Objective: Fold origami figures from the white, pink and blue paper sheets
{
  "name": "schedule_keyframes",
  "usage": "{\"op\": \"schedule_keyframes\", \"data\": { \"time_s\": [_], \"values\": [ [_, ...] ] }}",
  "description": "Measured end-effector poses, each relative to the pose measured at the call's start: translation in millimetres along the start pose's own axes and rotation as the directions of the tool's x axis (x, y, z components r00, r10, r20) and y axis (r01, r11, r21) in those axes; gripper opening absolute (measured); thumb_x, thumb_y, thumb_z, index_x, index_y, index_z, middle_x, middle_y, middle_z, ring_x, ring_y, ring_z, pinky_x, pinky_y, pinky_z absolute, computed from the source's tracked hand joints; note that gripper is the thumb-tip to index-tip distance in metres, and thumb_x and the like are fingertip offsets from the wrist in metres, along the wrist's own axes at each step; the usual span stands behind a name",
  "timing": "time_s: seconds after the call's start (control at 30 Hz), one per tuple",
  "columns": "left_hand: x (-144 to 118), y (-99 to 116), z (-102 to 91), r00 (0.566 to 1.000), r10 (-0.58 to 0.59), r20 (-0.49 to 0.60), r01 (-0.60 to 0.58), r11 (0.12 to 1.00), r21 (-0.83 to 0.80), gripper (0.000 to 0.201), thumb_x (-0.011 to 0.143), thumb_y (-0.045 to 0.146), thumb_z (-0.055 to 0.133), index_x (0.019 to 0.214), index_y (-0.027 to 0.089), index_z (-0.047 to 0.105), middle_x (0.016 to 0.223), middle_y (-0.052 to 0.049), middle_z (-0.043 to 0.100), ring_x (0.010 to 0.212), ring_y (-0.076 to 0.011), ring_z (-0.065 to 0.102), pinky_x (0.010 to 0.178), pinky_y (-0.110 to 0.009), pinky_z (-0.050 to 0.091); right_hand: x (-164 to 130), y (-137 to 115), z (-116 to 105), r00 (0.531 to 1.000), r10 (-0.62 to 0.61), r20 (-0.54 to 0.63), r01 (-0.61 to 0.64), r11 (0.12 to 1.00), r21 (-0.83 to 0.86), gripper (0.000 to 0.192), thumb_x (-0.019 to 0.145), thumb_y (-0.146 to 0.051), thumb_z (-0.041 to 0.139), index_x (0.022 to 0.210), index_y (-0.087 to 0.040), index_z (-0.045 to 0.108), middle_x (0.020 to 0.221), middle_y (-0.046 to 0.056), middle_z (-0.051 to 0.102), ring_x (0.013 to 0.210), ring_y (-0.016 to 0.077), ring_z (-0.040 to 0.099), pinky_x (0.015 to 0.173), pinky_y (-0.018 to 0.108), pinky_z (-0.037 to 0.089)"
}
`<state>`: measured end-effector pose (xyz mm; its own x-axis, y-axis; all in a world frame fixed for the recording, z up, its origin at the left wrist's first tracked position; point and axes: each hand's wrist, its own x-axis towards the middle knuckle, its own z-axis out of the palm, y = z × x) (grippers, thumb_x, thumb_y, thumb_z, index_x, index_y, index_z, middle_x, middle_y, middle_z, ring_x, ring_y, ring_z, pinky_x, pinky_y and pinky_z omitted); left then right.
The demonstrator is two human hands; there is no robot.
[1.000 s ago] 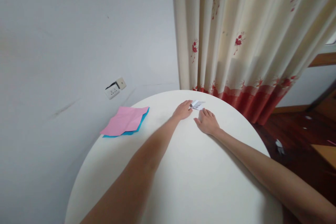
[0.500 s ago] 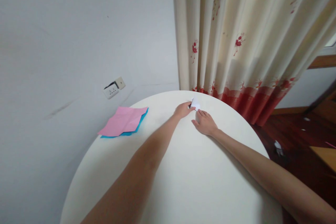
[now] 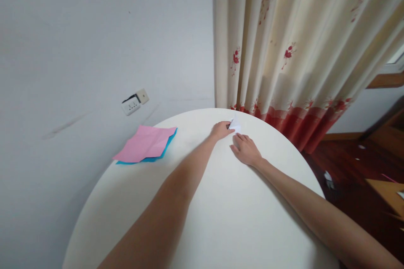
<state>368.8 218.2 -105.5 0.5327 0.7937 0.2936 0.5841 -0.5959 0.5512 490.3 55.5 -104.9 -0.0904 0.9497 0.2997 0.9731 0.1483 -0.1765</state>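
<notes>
Near the far edge of the white round table [image 3: 221, 201] is a small piece of folded white paper [image 3: 235, 125]. My left hand [image 3: 221, 130] grips its left side between thumb and fingers. Just in front of the paper, my right hand [image 3: 245, 148] lies palm down with its fingers stretched out and the thumb apart. Its fingertips are at the paper's near edge; whether they press on it I cannot tell. Part of the paper is hidden by the left fingers.
Pink paper [image 3: 147, 142] lies over blue paper [image 3: 160, 155] at the table's left edge. A wall socket [image 3: 131, 105] is above it. Behind the table hangs a flowered curtain [image 3: 261, 42]. To the right, a wooden surface [image 3: 386, 193] stands over the dark floor [image 3: 344, 164].
My left hand keeps hold of the white paper. My right fingertips have shifted slightly left along its near edge. The whole view has turned a little.
</notes>
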Motion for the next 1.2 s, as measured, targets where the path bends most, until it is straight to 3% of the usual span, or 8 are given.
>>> {"op": "schedule_keyframes", "data": {
  "time_s": [0.13,0.27,0.47,0.6,0.73,0.83,1.1,1.2],
  "values": [
    [3,-2,1.5,0.999,0.037,-0.008,-0.038,0.994,-0.101,0.055,0.07,0.04,0.078,0.119,0.017,0.066,0.12,-0.009,0.069,0.104,-0.0227,0.065,0.091,-0.032,0.047,-1,-1,-1,1.0,-0.002,-0.03,0.002,1.0,0.006,0.047,0.097,-0.043,0.039,0.132,-0.013,0.051,0.143,0.015,0.048,0.131,0.0284,0.04,0.106,0.039,0.033],
    [-3,-1,-2.4,0.976,0.085,-0.201,-0.141,0.948,-0.284,0.039,0.076,0.029,0.076,0.113,0.018,0.069,0.122,-0.01,0.067,0.112,-0.0212,0.061,0.1,-0.033,0.043,-3,-2,-4,0.999,-0.003,-0.045,0.004,1.0,0.019,0.045,0.097,-0.042,0.04,0.13,-0.014,0.052,0.144,0.016,0.047,0.132,0.0281,0.039,0.106,0.038,0.033],
    [-24,-1,-10.7,0.927,0.068,-0.369,-0.136,0.978,-0.16,0.016,0.08,0.019,0.069,0.097,0.016,0.068,0.101,-0.008,0.069,0.095,-0.0186,0.062,0.089,-0.033,0.049,-10,-5,-10,0.997,0.045,-0.068,-0.042,0.998,0.041,0.039,0.097,-0.038,0.04,0.125,-0.014,0.055,0.141,0.015,0.049,0.129,0.0265,0.041,0.105,0.037,0.034],
    [-40,5,-14.0,0.931,0.124,-0.344,-0.163,0.983,-0.087,0.007,0.08,0.012,0.065,0.083,0.018,0.067,0.09,-0.005,0.068,0.093,-0.0194,0.06,0.093,-0.035,0.046,-14,-7,-12,0.996,0.073,-0.054,-0.071,0.997,0.027,0.037,0.097,-0.038,0.04,0.121,-0.015,0.057,0.142,0.016,0.049,0.131,0.0264,0.041,0.106,0.037,0.032],
    [-44,14,-12.5,0.932,0.227,-0.282,-0.234,0.972,0.008,0.02,0.087,0.017,0.06,0.106,0.02,0.067,0.11,-0.006,0.066,0.108,-0.0186,0.057,0.1,-0.033,0.042,-15,-8,-12,0.998,0.054,-0.036,-0.053,0.998,0.014,0.037,0.098,-0.039,0.037,0.115,-0.014,0.058,0.139,0.017,0.051,0.129,0.0262,0.043,0.107,0.037,0.03],
    [-35,18,-8.0,0.951,0.215,-0.223,-0.204,0.976,0.074,0.028,0.09,0.026,0.06,0.117,0.02,0.065,0.116,-0.007,0.065,0.111,-0.0193,0.056,0.101,-0.033,0.041,-15,-7,-10,0.998,0.047,-0.043,-0.046,0.999,0.008,0.037,0.098,-0.039,0.036,0.113,-0.014,0.058,0.138,0.017,0.052,0.129,0.0259,0.043,0.107,0.037,0.03],
    [-1,13,6.7,0.986,0.049,-0.157,-0.049,0.999,0.001,0.02,0.086,0.035,0.064,0.079,0.019,0.073,0.093,-0.007,0.068,0.09,-0.0197,0.062,0.087,-0.03,0.045,-10,-4,-6,0.999,0.011,-0.039,-0.009,0.999,0.053,0.036,0.098,-0.038,0.038,0.118,-0.015,0.057,0.142,0.015,0.05,0.132,0.0257,0.041,0.108,0.039,0.029],
    [3,10,9.4,0.986,0.019,-0.163,-0.032,0.997,-0.077,0.025,0.087,0.036,0.062,0.072,0.018,0.07,0.086,-0.007,0.068,0.083,-0.0192,0.063,0.081,-0.029,0.046,-3,5,-2,0.992,0.055,-0.113,-0.037,0.986,0.162,0.037,0.096,-0.035,0.042,0.124,-0.016,0.056,0.138,0.015,0.053,0.127,0.0259,0.045,0.106,0.039,0.035]
  ]
}}
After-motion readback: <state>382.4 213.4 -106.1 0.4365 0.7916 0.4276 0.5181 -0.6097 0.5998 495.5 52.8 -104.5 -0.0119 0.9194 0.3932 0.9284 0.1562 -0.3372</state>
